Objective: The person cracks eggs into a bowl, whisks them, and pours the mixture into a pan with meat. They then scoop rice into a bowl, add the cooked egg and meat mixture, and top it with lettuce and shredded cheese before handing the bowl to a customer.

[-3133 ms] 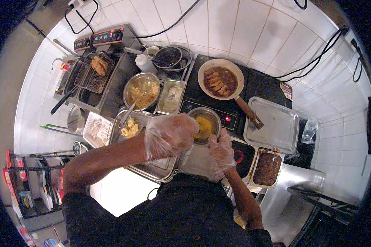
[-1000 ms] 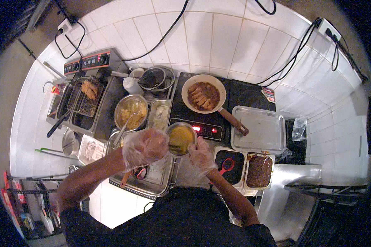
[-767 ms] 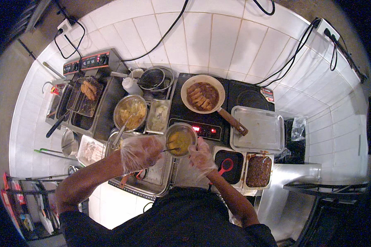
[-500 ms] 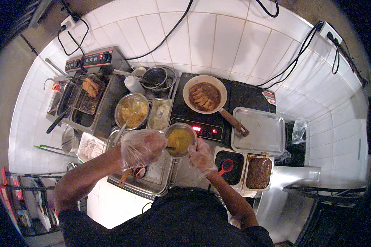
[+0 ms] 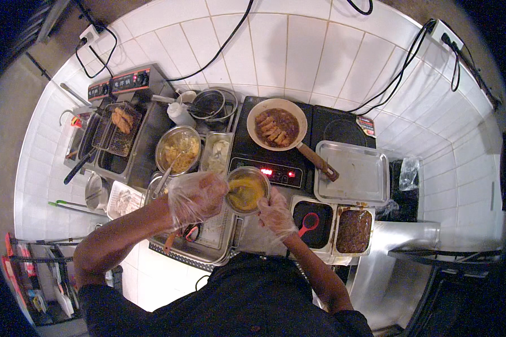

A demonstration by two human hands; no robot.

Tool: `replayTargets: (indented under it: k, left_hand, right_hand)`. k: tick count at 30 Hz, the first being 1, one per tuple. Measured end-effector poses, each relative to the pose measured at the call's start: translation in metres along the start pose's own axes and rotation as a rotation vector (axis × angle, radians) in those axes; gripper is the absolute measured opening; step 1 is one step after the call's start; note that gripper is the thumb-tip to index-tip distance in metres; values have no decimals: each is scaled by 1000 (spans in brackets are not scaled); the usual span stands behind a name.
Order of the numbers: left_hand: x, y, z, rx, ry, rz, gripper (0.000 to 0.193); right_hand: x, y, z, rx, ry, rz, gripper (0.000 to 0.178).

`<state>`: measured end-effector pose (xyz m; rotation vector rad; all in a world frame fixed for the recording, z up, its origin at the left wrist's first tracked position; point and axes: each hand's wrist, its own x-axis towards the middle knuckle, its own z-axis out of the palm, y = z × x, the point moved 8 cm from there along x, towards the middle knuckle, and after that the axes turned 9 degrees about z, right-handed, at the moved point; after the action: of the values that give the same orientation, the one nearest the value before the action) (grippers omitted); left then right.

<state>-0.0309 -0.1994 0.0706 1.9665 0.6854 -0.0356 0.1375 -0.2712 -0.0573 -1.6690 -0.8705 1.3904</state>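
A small metal bowl (image 5: 267, 181) of yellow liquid that looks like beaten egg is held up in front of the induction cooker. Gloved in clear plastic, my right hand (image 5: 276, 215) grips its right rim. My left hand (image 5: 198, 197), also gloved, is closed at the left rim; the utensil in it is mostly hidden, and the liquid is streaked with motion. Beyond the bowl, a pale pan (image 5: 254, 106) with a wooden handle (image 5: 319, 162) holds sliced fried cutlet in brown sauce on the induction cooker (image 5: 281, 175).
At the left, a deep fryer basket (image 5: 108, 144) holds a fried piece. Nearer stand a bowl of yellow crumbs (image 5: 181, 157) and a metal container (image 5: 216, 160). On the right lie an empty metal tray (image 5: 351, 174), a dark container with a red spoon (image 5: 309, 223), and a brown sauce container (image 5: 354, 233).
My left hand has shifted slightly within its stirring position, and the yellow liquid has swirled. The bowl stays in my right hand. The whole view has moved a little.
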Motion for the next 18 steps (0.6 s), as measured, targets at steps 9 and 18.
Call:
replayTargets:
  k: [9,18]
  left_hand:
    - [-2,8,1,-211,238,133,34]
    - [3,19,-6,-447,270,118,30]
  right_hand:
    - [-10,-7,-3,28,16,-18,24]
    - [11,27,4,-3,-2,-110,23]
